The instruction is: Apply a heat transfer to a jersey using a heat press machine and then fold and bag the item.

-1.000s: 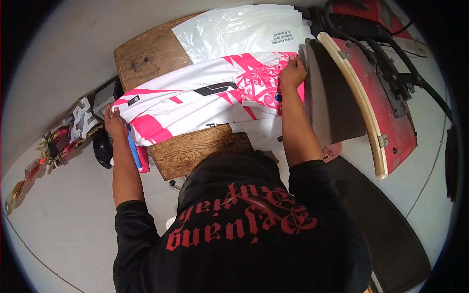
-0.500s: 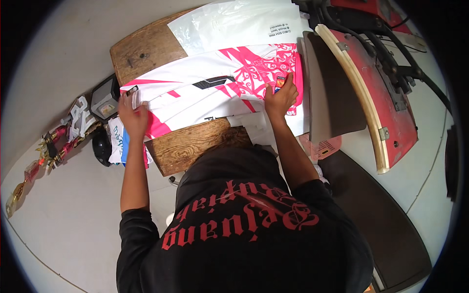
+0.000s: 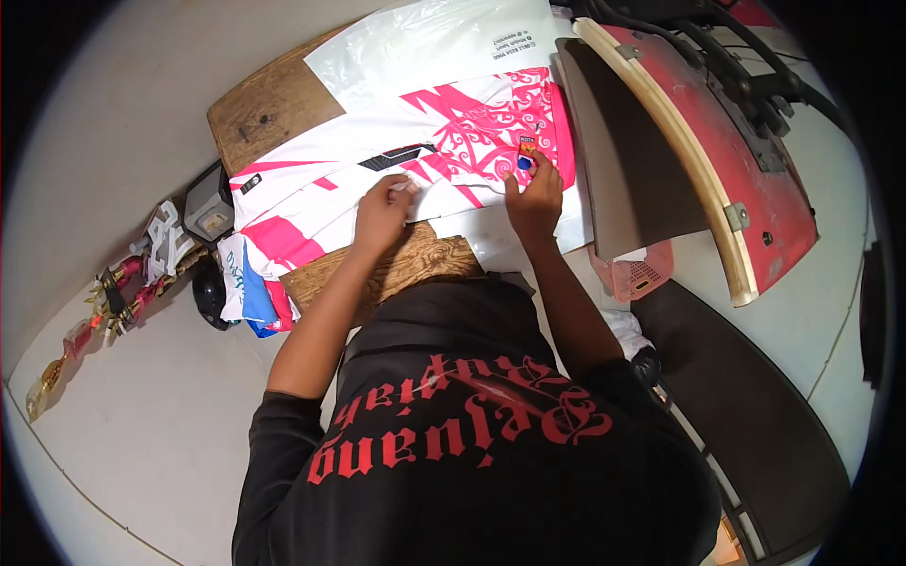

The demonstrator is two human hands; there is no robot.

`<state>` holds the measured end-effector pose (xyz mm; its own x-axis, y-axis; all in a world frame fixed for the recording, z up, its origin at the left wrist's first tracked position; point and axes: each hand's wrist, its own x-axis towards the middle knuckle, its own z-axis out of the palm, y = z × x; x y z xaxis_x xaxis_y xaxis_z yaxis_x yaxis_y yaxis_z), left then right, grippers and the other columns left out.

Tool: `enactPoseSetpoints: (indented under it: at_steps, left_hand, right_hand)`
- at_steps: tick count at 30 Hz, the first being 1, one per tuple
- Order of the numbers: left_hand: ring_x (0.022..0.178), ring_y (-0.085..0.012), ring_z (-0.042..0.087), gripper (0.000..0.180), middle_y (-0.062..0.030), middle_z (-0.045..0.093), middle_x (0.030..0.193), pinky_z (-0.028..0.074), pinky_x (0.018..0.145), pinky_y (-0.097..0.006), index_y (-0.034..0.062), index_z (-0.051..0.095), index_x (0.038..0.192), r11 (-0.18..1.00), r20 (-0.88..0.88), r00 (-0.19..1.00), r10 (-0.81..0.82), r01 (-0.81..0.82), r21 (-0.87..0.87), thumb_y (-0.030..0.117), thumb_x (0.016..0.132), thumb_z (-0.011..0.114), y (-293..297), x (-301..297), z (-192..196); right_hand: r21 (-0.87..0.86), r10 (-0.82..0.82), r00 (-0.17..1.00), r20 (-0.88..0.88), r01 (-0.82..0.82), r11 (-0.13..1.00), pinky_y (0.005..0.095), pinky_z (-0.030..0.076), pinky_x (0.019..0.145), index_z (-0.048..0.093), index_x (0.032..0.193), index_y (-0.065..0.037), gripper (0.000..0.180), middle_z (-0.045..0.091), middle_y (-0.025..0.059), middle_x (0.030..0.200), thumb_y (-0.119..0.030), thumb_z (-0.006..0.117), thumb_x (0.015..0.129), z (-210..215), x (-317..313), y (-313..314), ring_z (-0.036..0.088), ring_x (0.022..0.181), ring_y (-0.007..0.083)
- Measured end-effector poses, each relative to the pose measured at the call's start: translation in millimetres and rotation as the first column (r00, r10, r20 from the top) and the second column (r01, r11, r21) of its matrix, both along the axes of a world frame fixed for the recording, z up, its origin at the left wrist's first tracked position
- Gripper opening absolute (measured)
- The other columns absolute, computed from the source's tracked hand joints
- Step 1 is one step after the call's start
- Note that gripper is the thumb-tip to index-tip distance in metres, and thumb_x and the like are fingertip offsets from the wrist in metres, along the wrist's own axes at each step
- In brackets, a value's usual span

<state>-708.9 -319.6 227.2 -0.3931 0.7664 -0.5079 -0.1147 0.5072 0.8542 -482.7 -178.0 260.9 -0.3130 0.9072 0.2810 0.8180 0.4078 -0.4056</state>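
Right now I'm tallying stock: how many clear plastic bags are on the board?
1 for sure: a clear plastic bag at the wooden board's far end, beyond the pink-and-white jersey. More may lie hidden under it.

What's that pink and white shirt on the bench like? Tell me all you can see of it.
The shirt looks like a smooth, sporty jersey: white, with bold pink angular shapes and a pink swirling pattern toward one end, plus a dark stripe near the middle. It lies spread flat across a wooden board, partly over a clear plastic bag. The left hand presses its near edge; the right hand rests on the patterned part, by a small coloured badge.
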Motion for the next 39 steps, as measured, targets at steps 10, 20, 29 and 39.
enactPoseSetpoints:
  at_steps: [10, 20, 29, 39]
  left_hand:
    - [0.066, -0.0141, 0.069, 0.019, -0.0038, 0.070, 0.079, 0.049, 0.050, -0.029, 0.0076, 0.068, 0.091, 0.966, 0.268, 0.962, 0.051, 0.021, -0.259, 0.026, 0.095, 0.073, 64, 70, 5]
    - [0.063, -0.0190, 0.067, 0.049, -0.0109, 0.068, 0.082, 0.051, 0.053, -0.032, -0.0013, 0.054, 0.125, 0.955, 0.226, 0.947, 0.229, -0.173, -0.242, 0.011, 0.085, 0.080, 71, 96, -9]
    - [0.105, -0.0355, 0.065, 0.046, -0.0195, 0.068, 0.114, 0.050, 0.094, -0.044, 0.0024, 0.058, 0.132, 0.993, -0.671, 0.736, 0.090, -0.013, 0.118, 0.020, 0.092, 0.070, 35, 42, 6]
    - [0.159, -0.0394, 0.015, 0.072, -0.0171, 0.018, 0.172, 0.014, 0.124, -0.062, 0.0215, 0.037, 0.161, 0.917, -0.922, 0.211, -0.323, 0.309, -0.251, 0.056, 0.100, 0.052, -65, -142, -43]
  right_hand:
    - [-0.290, -0.123, 0.977, -0.177, 0.067, 0.955, 0.0455, 0.055, 0.081, 0.058, 0.134, -0.004, 0.055, 0.065, 0.0120, 0.086, 0.000, 0.068, 0.080, 6, 41, 3, 0.066, 0.086, 0.0328]
    - [-0.441, -0.147, 0.957, -0.249, 0.023, 0.897, 0.0448, 0.054, 0.087, 0.053, 0.141, -0.001, 0.058, 0.071, 0.0163, 0.098, -0.001, 0.066, 0.085, -9, 49, 19, 0.070, 0.093, 0.0335]
    - [0.084, 0.162, 0.987, 0.017, -0.163, 0.983, 0.0527, 0.043, 0.104, 0.063, 0.133, -0.004, 0.052, 0.055, 0.0226, 0.132, -0.016, 0.071, 0.083, 6, 26, 41, 0.053, 0.122, 0.0419]
    - [-0.011, 0.057, 0.915, 0.400, -0.058, 0.998, 0.0685, 0.017, 0.119, 0.039, 0.156, -0.002, 0.071, 0.025, 0.0322, 0.162, -0.044, 0.055, 0.101, -42, -70, 57, 0.019, 0.152, 0.0493]
